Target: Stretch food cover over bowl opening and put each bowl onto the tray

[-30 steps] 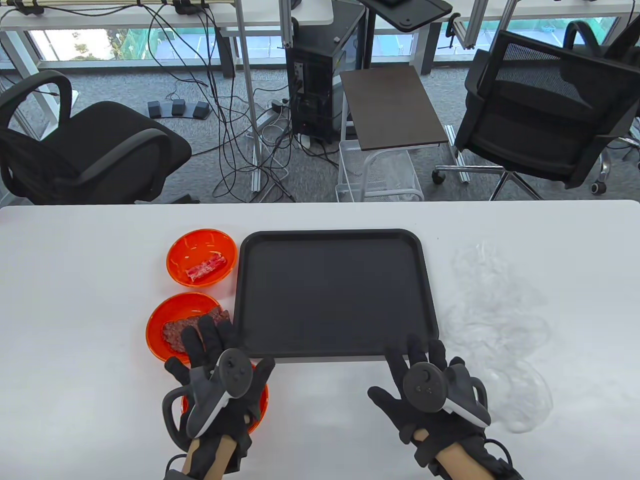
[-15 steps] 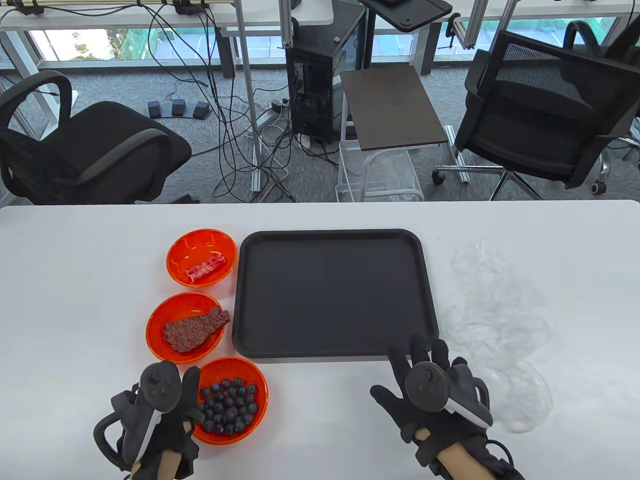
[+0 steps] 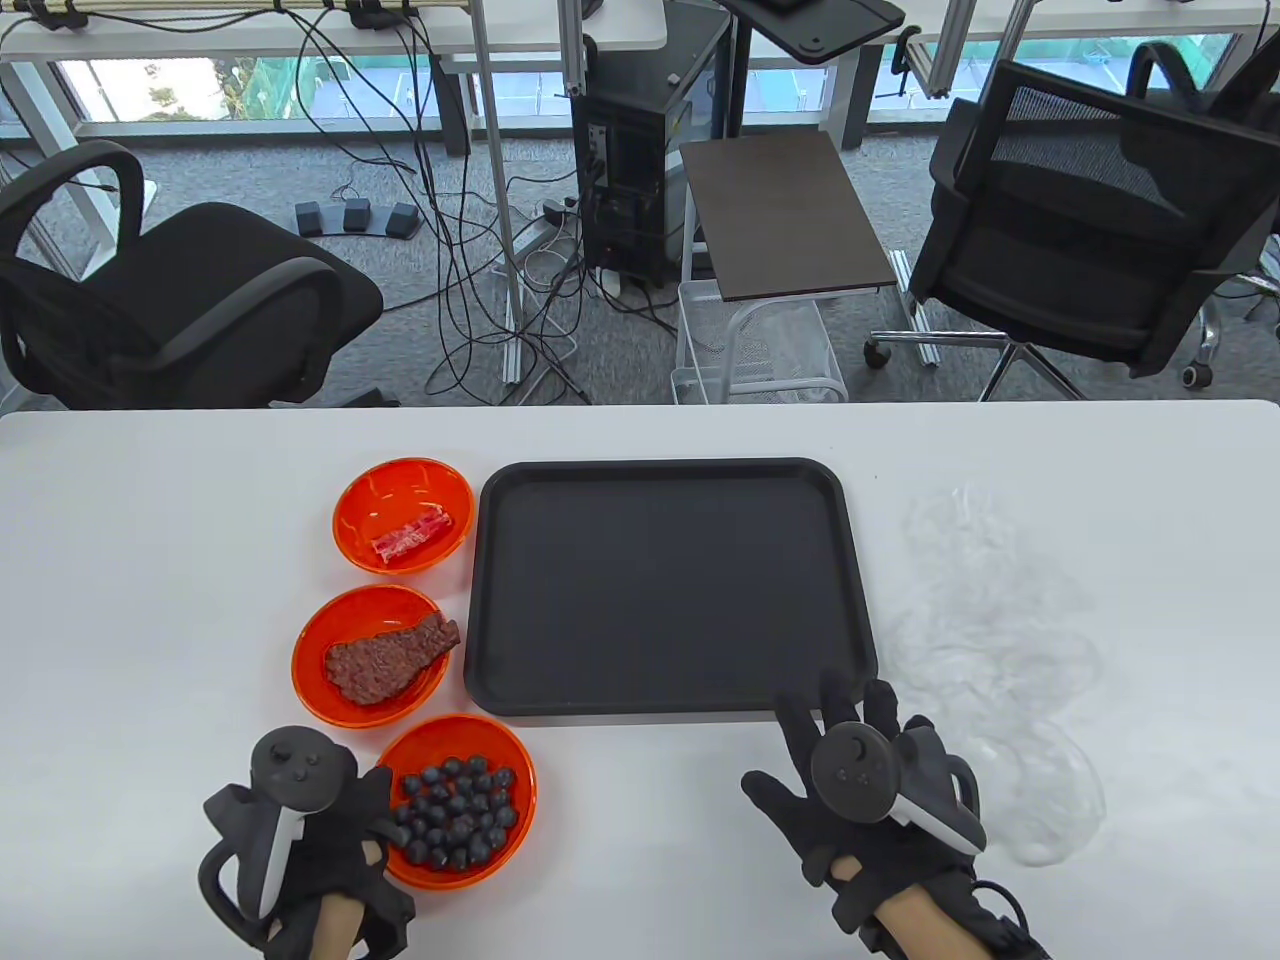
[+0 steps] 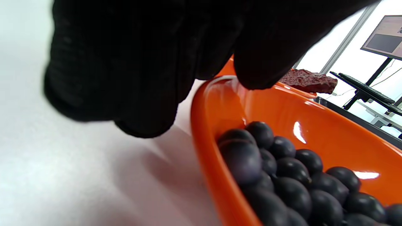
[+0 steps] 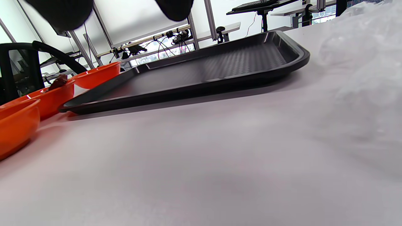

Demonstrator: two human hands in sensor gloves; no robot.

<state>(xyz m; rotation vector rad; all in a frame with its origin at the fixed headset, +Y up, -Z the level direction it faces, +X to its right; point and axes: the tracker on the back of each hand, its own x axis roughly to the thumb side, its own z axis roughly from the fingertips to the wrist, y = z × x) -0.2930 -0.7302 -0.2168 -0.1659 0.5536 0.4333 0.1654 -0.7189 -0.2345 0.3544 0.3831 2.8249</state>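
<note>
Right, fingers first: the left hand (image 3: 310, 840) has its fingertips (image 4: 257, 69) on the near-left rim of the berry bowl (image 3: 458, 795), thumb on the lip inside and the other fingers curled down outside the wall. That reads as a pinch on the rim, likely to drag or lift the bowl toward the middle. Over on the other side, the right hand (image 3: 850, 790) lies flat on the table (image 3: 640, 860), fingers spread and straight, gripping nothing. It sits between the tray (image 3: 665, 585) and the covers (image 3: 1000, 650), so a short reach right would get it to the plastic.

Moving outward: the berry bowl is nearest the person, left of the tray's near corner. Behind it stands the meat bowl (image 3: 372, 655), then a third bowl (image 3: 403, 515) with a small red piece, all in a column along the tray's left edge. None is covered yet, and nothing is on the tray. The clear covers lie crumpled in a heap well right of the tray, hard to count. My read: this is the very start, bowl one being fetched.
</note>
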